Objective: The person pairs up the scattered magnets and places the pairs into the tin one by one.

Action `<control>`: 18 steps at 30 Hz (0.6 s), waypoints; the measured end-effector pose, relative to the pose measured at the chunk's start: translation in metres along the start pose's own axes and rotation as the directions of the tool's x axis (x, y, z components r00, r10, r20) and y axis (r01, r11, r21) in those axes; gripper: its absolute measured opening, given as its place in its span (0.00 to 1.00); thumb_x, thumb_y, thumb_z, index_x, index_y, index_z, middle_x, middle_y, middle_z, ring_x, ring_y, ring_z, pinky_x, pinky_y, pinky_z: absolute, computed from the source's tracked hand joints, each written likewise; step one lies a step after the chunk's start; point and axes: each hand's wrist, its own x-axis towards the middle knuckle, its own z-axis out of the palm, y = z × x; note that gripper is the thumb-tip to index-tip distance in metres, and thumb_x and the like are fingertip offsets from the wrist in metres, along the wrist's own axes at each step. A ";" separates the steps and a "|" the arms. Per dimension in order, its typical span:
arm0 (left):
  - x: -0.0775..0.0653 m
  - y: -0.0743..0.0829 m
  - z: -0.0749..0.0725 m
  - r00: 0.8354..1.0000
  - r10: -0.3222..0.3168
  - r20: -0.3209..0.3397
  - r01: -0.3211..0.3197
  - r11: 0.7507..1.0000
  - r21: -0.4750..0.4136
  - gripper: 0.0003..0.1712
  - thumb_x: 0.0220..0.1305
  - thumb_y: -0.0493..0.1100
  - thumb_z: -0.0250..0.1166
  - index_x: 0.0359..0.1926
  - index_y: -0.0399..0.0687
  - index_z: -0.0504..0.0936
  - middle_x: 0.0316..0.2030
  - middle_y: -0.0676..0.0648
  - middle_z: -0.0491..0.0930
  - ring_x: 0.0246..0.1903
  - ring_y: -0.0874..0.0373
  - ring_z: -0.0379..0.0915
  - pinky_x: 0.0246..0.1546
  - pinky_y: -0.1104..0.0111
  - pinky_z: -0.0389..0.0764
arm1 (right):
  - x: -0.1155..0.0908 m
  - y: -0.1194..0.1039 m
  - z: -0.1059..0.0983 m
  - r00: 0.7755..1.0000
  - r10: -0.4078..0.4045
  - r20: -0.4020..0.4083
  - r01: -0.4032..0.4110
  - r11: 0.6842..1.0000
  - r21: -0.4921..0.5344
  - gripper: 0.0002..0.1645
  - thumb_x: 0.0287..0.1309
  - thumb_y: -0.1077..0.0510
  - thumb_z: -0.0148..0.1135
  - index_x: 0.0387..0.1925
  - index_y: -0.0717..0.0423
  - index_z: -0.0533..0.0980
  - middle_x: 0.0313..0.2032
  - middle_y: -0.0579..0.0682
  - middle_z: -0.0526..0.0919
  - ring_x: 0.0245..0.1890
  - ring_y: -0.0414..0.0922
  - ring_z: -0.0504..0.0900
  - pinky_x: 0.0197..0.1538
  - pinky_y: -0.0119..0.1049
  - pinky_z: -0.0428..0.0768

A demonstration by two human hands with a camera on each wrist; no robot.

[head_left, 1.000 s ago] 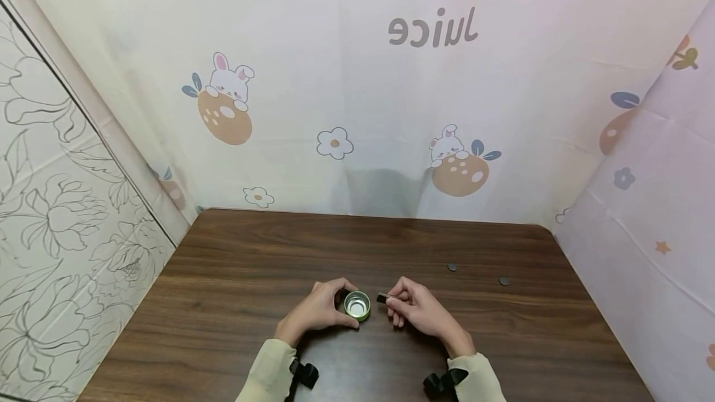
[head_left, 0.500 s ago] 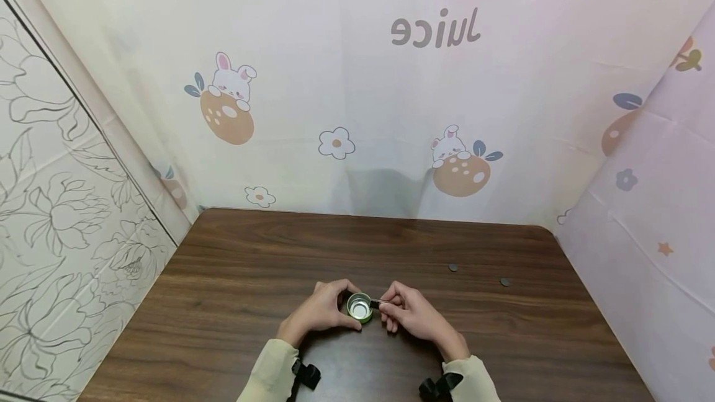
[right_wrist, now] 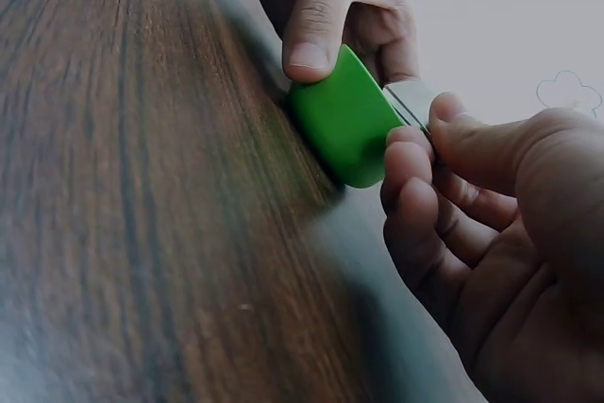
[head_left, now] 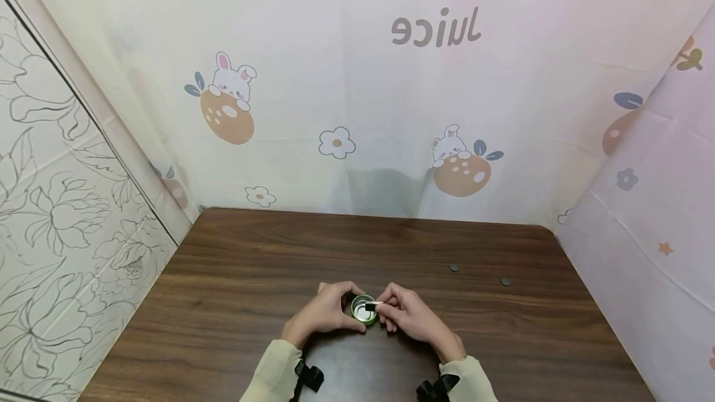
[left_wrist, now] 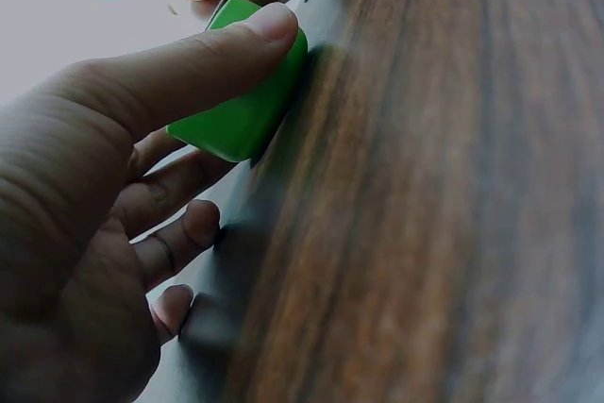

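Note:
A small round green tin [head_left: 357,316], open at the top with a silvery inside, stands on the table between the hands. My left hand [head_left: 326,312] grips it from the left, the thumb [left_wrist: 269,24] on its near side and fingers curving round the far side. My right hand [head_left: 410,316] pinches a small flat black piece with a silvery edge [head_left: 371,307] between thumb and fingertips; its exact kind cannot be made out. That piece reaches over the tin's right rim and overlaps the opening. In the right wrist view the tin's green wall [right_wrist: 349,129] shows beside the pinching fingertips.
Two small grey discs [head_left: 454,267] [head_left: 505,281] lie on the brown wooden table [head_left: 251,253], to the right and farther back. A printed curtain [head_left: 380,92] hangs behind the table's far edge. Black straps with small cameras [head_left: 438,388] sit at both wrists.
My right hand has moved left, bringing the black piece from beside the tin to over its opening. The left hand and tin have shifted slightly right.

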 end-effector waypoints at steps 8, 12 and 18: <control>0.000 -0.001 0.001 1.000 0.002 -0.003 -0.002 1.000 0.004 0.32 0.40 0.56 0.87 0.48 0.60 0.85 0.42 0.64 0.87 0.40 0.73 0.78 0.50 0.62 0.58 | 0.000 0.001 0.003 0.999 -0.037 -0.016 0.036 0.999 -0.033 0.08 0.75 0.55 0.59 0.45 0.57 0.76 0.28 0.54 0.84 0.20 0.40 0.80 0.24 0.37 0.82; -0.001 -0.001 0.001 1.000 -0.001 0.001 0.001 1.000 -0.006 0.32 0.40 0.56 0.87 0.48 0.61 0.85 0.42 0.64 0.86 0.39 0.73 0.78 0.50 0.62 0.58 | 0.001 0.001 0.004 0.998 -0.061 -0.015 0.060 0.997 -0.055 0.08 0.75 0.54 0.59 0.44 0.56 0.76 0.27 0.54 0.84 0.19 0.40 0.80 0.23 0.37 0.81; 0.000 -0.001 -0.001 1.000 -0.007 0.012 0.007 1.000 -0.012 0.32 0.41 0.56 0.87 0.49 0.61 0.85 0.42 0.64 0.86 0.39 0.72 0.78 0.51 0.61 0.58 | 0.002 0.000 0.004 0.996 -0.084 -0.018 0.083 0.994 -0.076 0.06 0.75 0.56 0.59 0.42 0.54 0.76 0.25 0.54 0.84 0.18 0.41 0.80 0.22 0.37 0.81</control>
